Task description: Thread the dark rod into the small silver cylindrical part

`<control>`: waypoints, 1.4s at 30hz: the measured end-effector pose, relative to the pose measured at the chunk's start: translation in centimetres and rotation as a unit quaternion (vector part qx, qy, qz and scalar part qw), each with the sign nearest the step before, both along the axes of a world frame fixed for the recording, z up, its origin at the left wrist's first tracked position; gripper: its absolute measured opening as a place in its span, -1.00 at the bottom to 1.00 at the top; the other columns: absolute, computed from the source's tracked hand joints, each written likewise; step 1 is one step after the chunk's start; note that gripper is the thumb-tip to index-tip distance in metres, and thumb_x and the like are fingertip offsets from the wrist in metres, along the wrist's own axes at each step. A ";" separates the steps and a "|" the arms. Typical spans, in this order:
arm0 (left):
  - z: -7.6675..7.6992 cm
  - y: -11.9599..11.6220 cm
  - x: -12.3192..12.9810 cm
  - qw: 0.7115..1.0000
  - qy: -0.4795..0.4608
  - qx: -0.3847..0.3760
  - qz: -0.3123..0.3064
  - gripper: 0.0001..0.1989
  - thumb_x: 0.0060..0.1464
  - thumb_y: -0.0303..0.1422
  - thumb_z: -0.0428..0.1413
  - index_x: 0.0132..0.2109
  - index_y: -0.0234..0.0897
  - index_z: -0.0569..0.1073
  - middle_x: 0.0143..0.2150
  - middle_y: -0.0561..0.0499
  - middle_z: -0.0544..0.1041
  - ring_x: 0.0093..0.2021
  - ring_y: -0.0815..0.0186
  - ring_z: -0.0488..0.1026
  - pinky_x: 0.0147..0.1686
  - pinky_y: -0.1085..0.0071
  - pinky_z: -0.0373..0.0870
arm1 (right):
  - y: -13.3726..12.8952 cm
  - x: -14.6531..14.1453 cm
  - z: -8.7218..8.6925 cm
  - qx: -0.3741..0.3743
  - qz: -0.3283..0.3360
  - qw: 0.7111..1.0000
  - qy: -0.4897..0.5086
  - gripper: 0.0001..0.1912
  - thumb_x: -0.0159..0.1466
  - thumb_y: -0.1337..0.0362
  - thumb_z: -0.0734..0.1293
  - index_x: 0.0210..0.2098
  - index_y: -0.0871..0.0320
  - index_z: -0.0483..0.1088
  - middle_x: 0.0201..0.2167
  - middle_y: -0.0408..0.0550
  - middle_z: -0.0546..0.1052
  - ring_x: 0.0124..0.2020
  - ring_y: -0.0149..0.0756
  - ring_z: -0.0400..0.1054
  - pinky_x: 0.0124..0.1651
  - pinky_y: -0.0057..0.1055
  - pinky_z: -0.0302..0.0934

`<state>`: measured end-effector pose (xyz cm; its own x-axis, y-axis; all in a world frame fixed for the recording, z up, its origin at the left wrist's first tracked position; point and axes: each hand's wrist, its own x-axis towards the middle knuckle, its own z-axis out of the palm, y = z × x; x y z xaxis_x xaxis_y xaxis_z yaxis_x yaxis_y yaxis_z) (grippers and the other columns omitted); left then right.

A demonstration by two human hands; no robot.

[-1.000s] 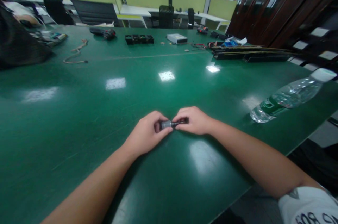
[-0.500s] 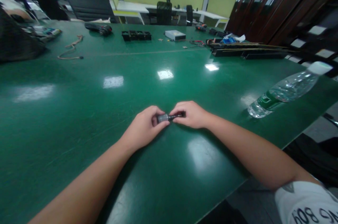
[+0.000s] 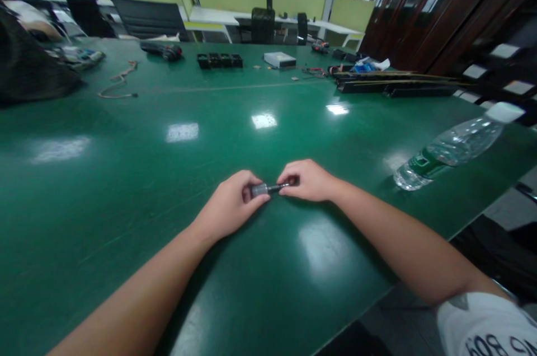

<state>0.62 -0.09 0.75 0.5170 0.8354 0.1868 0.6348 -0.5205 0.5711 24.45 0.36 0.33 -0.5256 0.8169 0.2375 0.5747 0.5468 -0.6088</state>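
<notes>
A small tool-like piece (image 3: 260, 190) with a grey cylindrical body and a thin dark shaft lies between my two hands, low over the table. My left hand (image 3: 232, 202) is closed around the grey body, thumb in front and fingers behind. At the other end, my right hand (image 3: 308, 181) pinches the dark shaft between thumb and fingertips. A short stretch of the shaft shows between the hands. Its exact kind is too blurred to make out, and my fingers hide both ends.
The green table (image 3: 138, 177) has a clear plastic bottle (image 3: 444, 151) standing at right. Toward the far side are a white box (image 3: 279, 60), a black slotted block (image 3: 220, 60), a power tool (image 3: 163, 51), a cord (image 3: 119, 84), black rails (image 3: 390, 84) and a dark bag (image 3: 33, 65).
My right hand has shifted slightly right along the shaft, so more of it shows between my hands. My left hand stays nearly in place. The view has tilted slightly.
</notes>
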 end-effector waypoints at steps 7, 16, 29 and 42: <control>0.1 0.1 -0.1 1.000 -0.008 -0.007 -0.001 -0.74 0.11 -0.16 0.19 -0.18 -0.25 0.45 -0.37 0.05 0.44 -0.40 0.29 0.38 -0.37 0.38 0.29 | 0.5 0.8 0.0 -0.014 0.001 1.000 -0.005 -0.86 0.13 0.30 0.48 -0.31 0.22 0.58 -0.39 -0.09 0.55 -0.41 -0.43 0.37 -0.31 -0.50 0.21; 0.0 0.4 -0.2 1.000 -0.004 0.003 0.002 -0.72 0.12 -0.15 0.19 -0.16 -0.25 0.43 -0.32 0.03 0.46 -0.37 0.27 0.39 -0.36 0.36 0.31 | 1.4 3.8 0.6 -0.085 -0.087 0.992 -0.027 -0.85 0.04 0.32 0.49 -0.36 0.22 0.61 -0.46 -0.11 0.56 -0.47 -0.45 0.37 -0.38 -0.52 0.22; -0.4 0.4 -0.3 1.000 -0.006 0.027 0.000 -0.74 0.10 -0.18 0.20 -0.16 -0.24 0.42 -0.28 0.01 0.45 -0.34 0.26 0.39 -0.34 0.35 0.33 | 1.0 1.6 -0.3 -0.021 -0.031 0.999 0.010 -0.85 0.11 0.30 0.50 -0.31 0.20 0.62 -0.40 -0.08 0.56 -0.42 -0.42 0.39 -0.34 -0.49 0.21; -0.2 0.2 -0.3 0.999 -0.026 0.026 -0.033 -0.73 0.06 -0.23 0.25 -0.12 -0.25 0.49 -0.27 0.02 0.47 -0.32 0.28 0.40 -0.32 0.37 0.32 | -0.7 -1.4 -0.6 0.034 0.016 0.999 -0.003 -0.78 0.19 0.36 0.43 -0.15 0.17 0.58 -0.25 -0.03 0.61 -0.25 -0.34 0.45 -0.17 -0.45 0.26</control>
